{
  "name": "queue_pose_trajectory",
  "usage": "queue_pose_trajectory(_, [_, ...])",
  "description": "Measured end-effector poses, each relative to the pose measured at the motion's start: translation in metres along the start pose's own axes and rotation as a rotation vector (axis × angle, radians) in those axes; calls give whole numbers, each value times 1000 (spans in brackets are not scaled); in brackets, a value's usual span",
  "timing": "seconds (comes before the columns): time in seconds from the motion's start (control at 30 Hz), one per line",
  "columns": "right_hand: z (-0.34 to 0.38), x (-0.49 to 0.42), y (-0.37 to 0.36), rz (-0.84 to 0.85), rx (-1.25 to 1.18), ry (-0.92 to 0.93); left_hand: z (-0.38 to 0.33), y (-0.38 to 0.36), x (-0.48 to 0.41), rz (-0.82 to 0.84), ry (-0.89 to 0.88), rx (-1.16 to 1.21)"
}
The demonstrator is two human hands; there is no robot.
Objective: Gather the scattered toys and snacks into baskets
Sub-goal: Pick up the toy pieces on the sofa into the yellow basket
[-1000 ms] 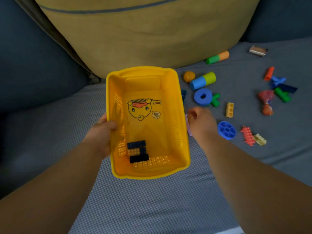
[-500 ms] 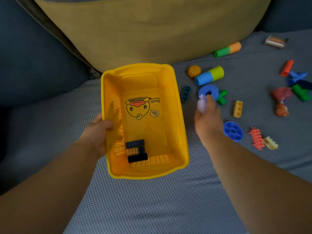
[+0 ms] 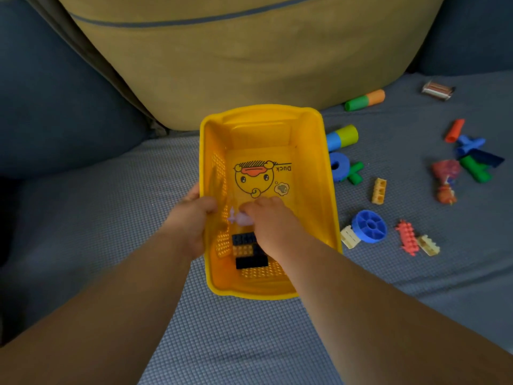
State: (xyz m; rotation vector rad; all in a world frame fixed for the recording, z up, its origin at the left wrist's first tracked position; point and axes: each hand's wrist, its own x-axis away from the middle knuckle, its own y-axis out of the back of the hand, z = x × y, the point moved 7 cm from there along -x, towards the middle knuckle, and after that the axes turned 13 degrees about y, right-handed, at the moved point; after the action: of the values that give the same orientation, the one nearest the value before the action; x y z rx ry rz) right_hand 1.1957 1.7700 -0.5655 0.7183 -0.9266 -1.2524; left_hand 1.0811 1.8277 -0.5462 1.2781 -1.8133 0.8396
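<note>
A yellow plastic basket (image 3: 313,151) with a duck picture on its floor sits on the grey-blue sofa seat. My left hand (image 3: 191,220) grips its left wall. My right hand (image 3: 270,226) is inside the basket and holds a small pale purple toy (image 3: 241,218) just above the floor. A stack of dark blue and orange bricks (image 3: 247,250) lies in the basket's near end, partly covered by my right hand.
Loose toys lie on the seat right of the basket: a blue ring (image 3: 339,165), a blue-green cylinder (image 3: 342,137), a green-orange cylinder (image 3: 365,100), a yellow brick (image 3: 379,190), a blue round tray (image 3: 370,225), a red comb piece (image 3: 407,237), wrapped snacks (image 3: 437,90). A tan cushion (image 3: 236,59) stands behind.
My right hand has carried the purple toy from the seat at the right over the basket's wall and down inside it. The basket and left hand shifted right in view.
</note>
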Motion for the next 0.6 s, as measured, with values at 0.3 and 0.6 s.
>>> queue_pose_trajectory(0.3, [-12,12,25,-127,-125,-18,7,-4,-5,-8,3,-23])
queue_pose_trajectory(0.6, [-138,106,104,-723,-264,-581,15,-30,-8,10,31,-94])
